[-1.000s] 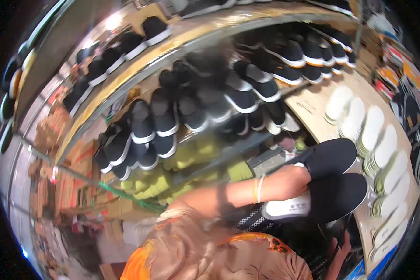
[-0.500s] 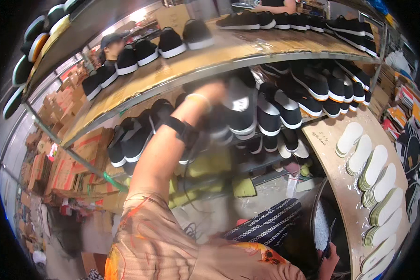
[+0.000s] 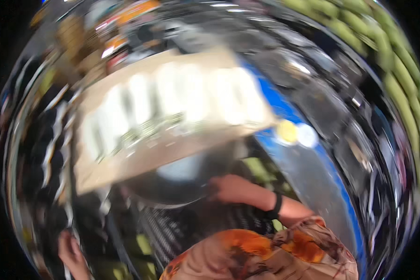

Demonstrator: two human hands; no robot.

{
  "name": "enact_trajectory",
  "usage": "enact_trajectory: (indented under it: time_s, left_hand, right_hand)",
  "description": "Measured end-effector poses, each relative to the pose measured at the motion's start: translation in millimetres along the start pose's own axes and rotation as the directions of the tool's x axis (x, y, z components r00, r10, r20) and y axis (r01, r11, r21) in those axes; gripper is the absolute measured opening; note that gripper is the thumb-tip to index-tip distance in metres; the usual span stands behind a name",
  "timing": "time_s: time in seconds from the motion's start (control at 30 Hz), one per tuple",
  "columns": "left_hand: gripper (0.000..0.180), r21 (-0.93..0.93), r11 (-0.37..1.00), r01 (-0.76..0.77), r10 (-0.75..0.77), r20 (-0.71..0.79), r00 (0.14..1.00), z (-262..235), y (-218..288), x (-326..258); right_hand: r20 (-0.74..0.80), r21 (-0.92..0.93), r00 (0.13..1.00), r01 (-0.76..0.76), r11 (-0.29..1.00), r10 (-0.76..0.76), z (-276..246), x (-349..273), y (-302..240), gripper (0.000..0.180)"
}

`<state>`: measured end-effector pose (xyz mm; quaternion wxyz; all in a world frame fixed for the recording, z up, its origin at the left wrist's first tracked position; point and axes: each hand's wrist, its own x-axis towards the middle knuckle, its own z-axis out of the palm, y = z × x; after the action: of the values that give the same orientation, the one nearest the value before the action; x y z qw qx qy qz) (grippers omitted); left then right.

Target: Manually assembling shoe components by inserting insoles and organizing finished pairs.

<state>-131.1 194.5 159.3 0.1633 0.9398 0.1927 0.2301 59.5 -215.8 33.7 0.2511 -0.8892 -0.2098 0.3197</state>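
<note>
The whole picture is blurred by motion. My right hand (image 3: 232,189) reaches in from the lower right, fingers curled closed at the edge of a round black basin (image 3: 172,198). What those fingers hold, if anything, is smeared. A pale grey patch (image 3: 182,169) shows inside the basin. Above it lies a light-brown board (image 3: 168,151) with rows of stacked white insoles (image 3: 140,98). At the lower left my left hand (image 3: 70,252) is raised with its fingers loosely extended, and nothing can be made out in it. Dark shapes with white edges, apparently shoes (image 3: 56,135), are beyond it.
A grey surface with a blue edge (image 3: 308,168) runs along the right of the board. A yellow round thing (image 3: 287,132) and a white round thing (image 3: 307,135) sit on it. Green elongated shapes (image 3: 401,88) fill the upper right, beyond dark clutter.
The view has swung right, from the shoe shelves to the insole board. My left hand, earlier reaching to the shoes on the lower shelf, is now low at the left. My right hand remains near the basin.
</note>
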Motion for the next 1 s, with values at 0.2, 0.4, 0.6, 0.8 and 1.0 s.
enact_trajectory:
  time_s: [0.2,0.4,0.6,0.8,1.0]
  left_hand:
    - [0.033,-0.451,0.848,-0.279,0.526,0.647,0.553,214,141,-9]
    - [0.034,-0.451,0.641,-0.621,0.739,0.582,0.341,291,211,-59]
    - [0.032,-0.436,0.646,-0.627,0.707,0.652,0.275,309,192,-53]
    - [0.029,-0.425,0.629,-0.651,0.726,0.62,0.298,315,185,-58]
    - [0.027,-0.418,0.646,-0.639,0.723,0.602,0.338,304,197,-64]
  right_hand:
    - [-0.26,0.273,0.923,-0.21,0.939,0.282,-3,-130,92,0.049]
    - [-0.489,0.685,0.448,-0.334,0.647,0.749,26,-285,164,0.054]
    - [-0.693,0.547,0.103,-0.569,0.614,0.713,63,-379,210,0.056]
    - [-0.722,0.629,-0.23,-0.611,0.481,0.652,63,-462,295,0.058]
    - [-0.743,0.645,-0.479,-0.699,0.309,0.468,23,-536,366,0.06]
